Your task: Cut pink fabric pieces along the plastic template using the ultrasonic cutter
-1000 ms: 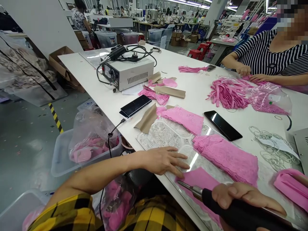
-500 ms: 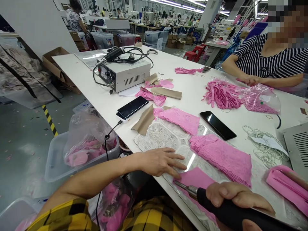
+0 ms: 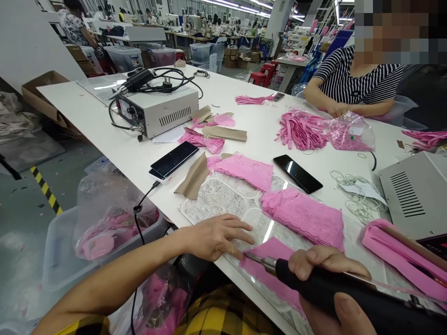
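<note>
A pink fabric piece (image 3: pixel 270 267) lies on a clear patterned plate (image 3: pixel 223 197) at the table's near edge. My left hand (image 3: pixel 216 237) rests palm down with fingers spread, its fingertips at the fabric's left corner. In my right hand (image 3: pixel 328 284) is a black-handled tool (image 3: pixel 321 288) with a thin metal tip, wrapped by my fingers. The tip meets the fabric's corner, close beside my left fingers. Beyond it sit a stack of pink lace pieces (image 3: pixel 303 216) and a smaller pink lace stack (image 3: pixel 244 170).
Phones (image 3: pixel 297 173), a grey box with cables (image 3: pixel 171 109), brown paper (image 3: pixel 193 177), pink straps (image 3: pixel 300 130) and loose elastic cords (image 3: pixel 361 195) are on the table (image 3: pixel 115 139). Another grey box (image 3: pixel 415 190) stands right. A person in stripes (image 3: pixel 352 79) sits across.
The view has shifted to the right, so things appear further left. My left hand remains at the fabric corner, and the tool's tip is still there beside it.
</note>
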